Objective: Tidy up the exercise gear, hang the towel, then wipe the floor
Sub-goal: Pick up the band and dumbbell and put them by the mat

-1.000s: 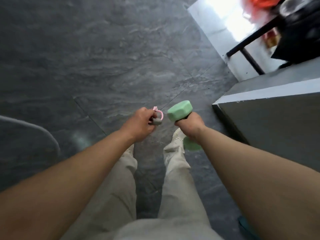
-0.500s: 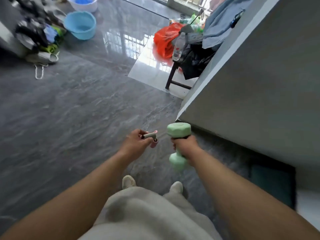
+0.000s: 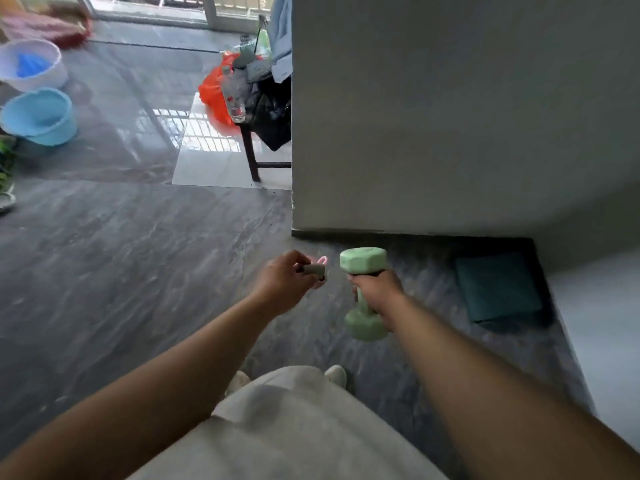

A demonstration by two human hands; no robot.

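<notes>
Far left, on the floor (image 3: 138, 254): a white basin (image 3: 52, 51) holding something blue (image 3: 27, 68), and nearer, a blue basin (image 3: 67, 109) whose contents cannot be told.

Centre: the left hand (image 3: 282, 284) has its fingers curled round a small grey-and-pink grip trainer (image 3: 314, 270), carried clear of the floor.

Just beside it, the right hand (image 3: 377, 291) grips the bar of a green dumbbell (image 3: 363, 261). The long axis is near upright, with one head above the fist and one below.

Right: a teal pad (image 3: 497, 287) lies flat in the recess at the wall (image 3: 450, 116) foot. It is nearer the right hand, and is probably the set-down area.
</notes>
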